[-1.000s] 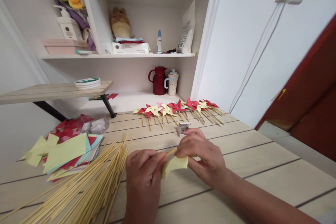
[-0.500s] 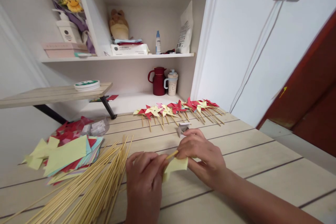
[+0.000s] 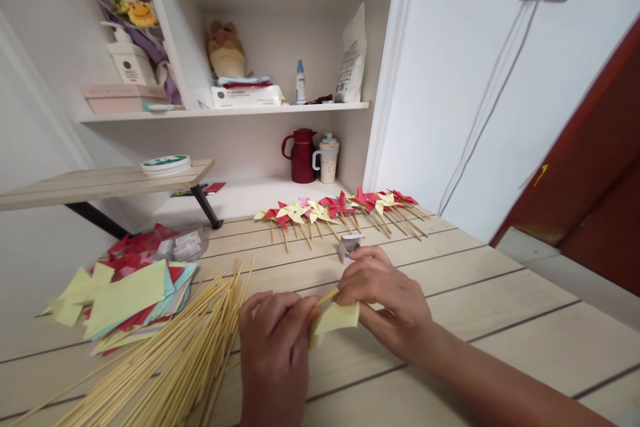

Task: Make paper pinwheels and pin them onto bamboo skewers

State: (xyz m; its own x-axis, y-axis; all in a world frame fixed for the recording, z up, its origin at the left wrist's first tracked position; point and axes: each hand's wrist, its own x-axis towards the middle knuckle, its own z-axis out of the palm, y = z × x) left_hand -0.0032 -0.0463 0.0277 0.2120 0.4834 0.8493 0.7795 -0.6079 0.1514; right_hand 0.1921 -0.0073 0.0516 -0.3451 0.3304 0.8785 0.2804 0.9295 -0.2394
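Observation:
Between my two hands is a yellow paper pinwheel (image 3: 336,320) with a thin wooden stick (image 3: 327,297) across its top edge. My left hand (image 3: 277,340) is closed, thumb and finger pinching the stick at its left end. The fingers of my right hand (image 3: 387,300) are closed on the stick's other end and the paper beside it; what lies under the fingertips is hidden. Just beyond my right hand stands a small open box (image 3: 349,248) with tiny shiny pieces in it. A fan of loose wooden sticks (image 3: 185,353) lies left of my left hand.
Finished red and yellow pinwheels (image 3: 330,208) on sticks lie in a row at the table's back. On the left are stacked coloured paper sheets (image 3: 133,297) and a clear plastic box (image 3: 185,245). Behind stand a red jug (image 3: 303,157), a cup (image 3: 328,160) and a small raised shelf (image 3: 115,180).
Almost nothing differs. Both hands keep their grip on the pinwheel and stick, and the view has shifted very slightly.

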